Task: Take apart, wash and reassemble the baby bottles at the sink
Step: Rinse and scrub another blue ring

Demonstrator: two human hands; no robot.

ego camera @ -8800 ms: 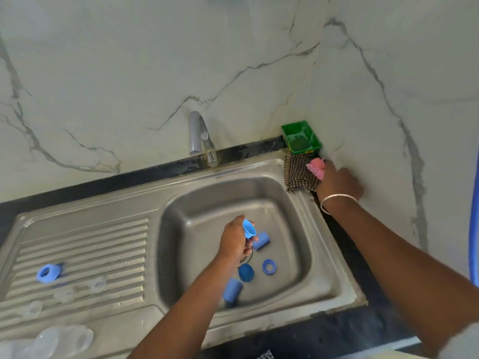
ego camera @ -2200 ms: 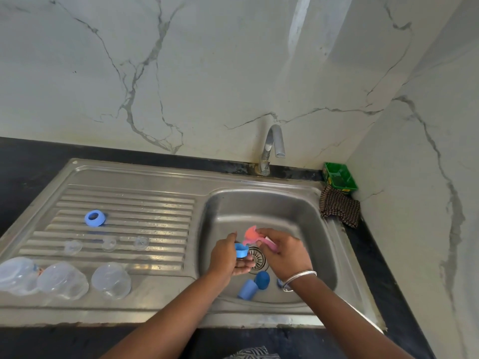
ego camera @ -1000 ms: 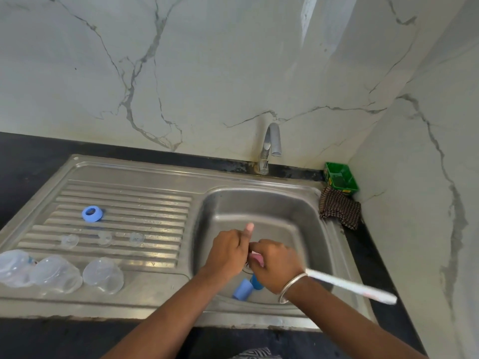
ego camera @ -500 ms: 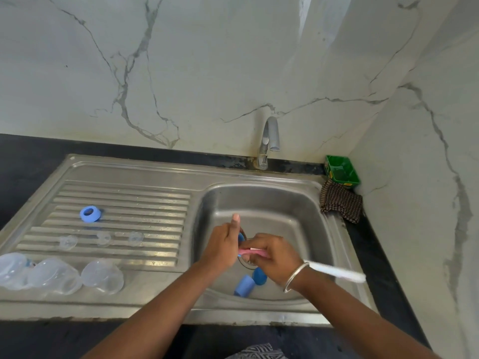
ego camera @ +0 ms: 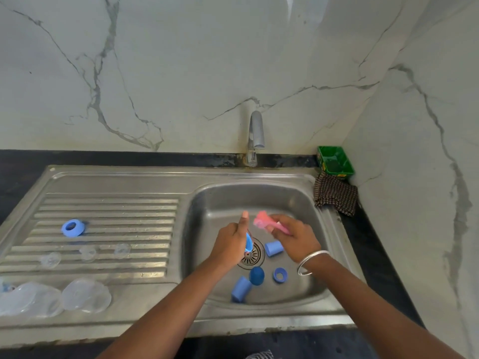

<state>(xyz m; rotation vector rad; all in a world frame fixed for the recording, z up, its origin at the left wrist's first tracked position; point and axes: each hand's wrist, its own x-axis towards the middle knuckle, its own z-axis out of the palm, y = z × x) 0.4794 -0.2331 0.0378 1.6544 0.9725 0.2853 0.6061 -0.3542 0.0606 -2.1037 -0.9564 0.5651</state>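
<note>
Now pink brush (ego camera: 269,222) withdrawn from blue cap (ego camera: 248,241); both hands' grips still grasping them.

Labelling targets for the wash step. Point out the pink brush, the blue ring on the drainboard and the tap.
pink brush (ego camera: 261,219), head view, on its pink head just beyond the right hand's fingers.
blue ring (ego camera: 68,228), head view, on its left rim.
tap (ego camera: 255,130), head view, on the curved spout.
</note>
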